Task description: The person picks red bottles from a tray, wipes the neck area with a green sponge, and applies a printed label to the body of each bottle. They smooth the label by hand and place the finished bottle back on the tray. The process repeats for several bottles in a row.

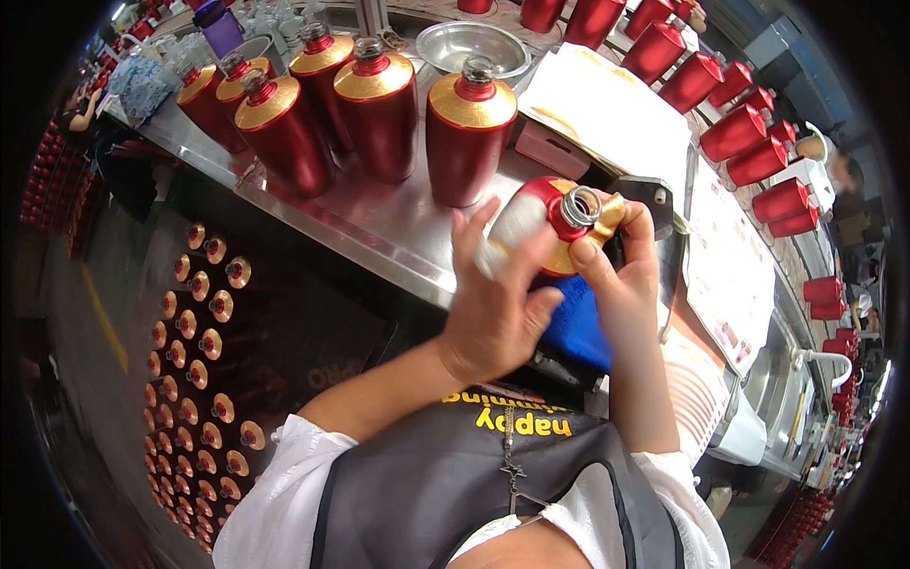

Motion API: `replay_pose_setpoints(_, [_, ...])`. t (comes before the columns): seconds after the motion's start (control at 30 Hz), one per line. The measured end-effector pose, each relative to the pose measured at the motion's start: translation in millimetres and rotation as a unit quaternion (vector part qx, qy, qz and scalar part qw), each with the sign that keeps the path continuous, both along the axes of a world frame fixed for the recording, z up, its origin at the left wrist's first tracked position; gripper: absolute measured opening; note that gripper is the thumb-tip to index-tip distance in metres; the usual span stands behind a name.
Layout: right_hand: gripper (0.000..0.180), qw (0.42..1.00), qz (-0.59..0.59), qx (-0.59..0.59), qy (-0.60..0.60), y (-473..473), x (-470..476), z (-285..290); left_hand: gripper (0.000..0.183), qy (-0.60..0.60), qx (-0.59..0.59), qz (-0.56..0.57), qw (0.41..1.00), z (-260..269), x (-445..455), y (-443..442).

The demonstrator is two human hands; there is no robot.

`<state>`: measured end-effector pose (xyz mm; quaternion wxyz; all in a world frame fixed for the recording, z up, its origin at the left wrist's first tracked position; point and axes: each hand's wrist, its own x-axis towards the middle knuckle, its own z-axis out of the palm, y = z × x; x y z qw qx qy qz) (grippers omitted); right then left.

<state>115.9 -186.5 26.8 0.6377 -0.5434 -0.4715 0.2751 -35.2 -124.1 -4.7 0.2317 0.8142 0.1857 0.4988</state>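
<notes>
A red bottle (546,190) with a gold shoulder and an uncapped clear glass neck is tilted towards me above the counter's front edge. My right hand (625,259) grips it, thumb on the shoulder below the neck. A crinkled piece of gold film (610,217) sticks out beside those fingers. My left hand (498,306) is at the bottle's left side, fingers spread and blurred. Something white and ribbed (520,222) lies between these fingers and the bottle; I cannot tell whether it is held or worn. Behind them stands another gold-shouldered red bottle (466,153).
More gold-shouldered bottles (284,146) stand on the steel counter (384,235). Farther back are a metal bowl (473,46) and pale sheets (604,99). A blue cloth-like thing (579,323) is below the held bottle. Red bottles (732,135) line a conveyor; finished-looking rows (213,306) stand low left.
</notes>
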Motion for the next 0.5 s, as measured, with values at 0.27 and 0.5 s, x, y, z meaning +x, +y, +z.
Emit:
replay_pose_setpoints(0.27, [0.02, 0.996, -0.035, 0.018, 0.083, -3, -7, -7, 0.063, -0.173, -0.114, -0.137, 0.969, -19, 17, 7])
replay_pose_setpoints(0.5, [0.028, 0.997, -0.059, -0.001, 0.059, -9, -3, -9, 0.058, -0.165, -0.162, -0.089, 0.969, -10, 30, 2])
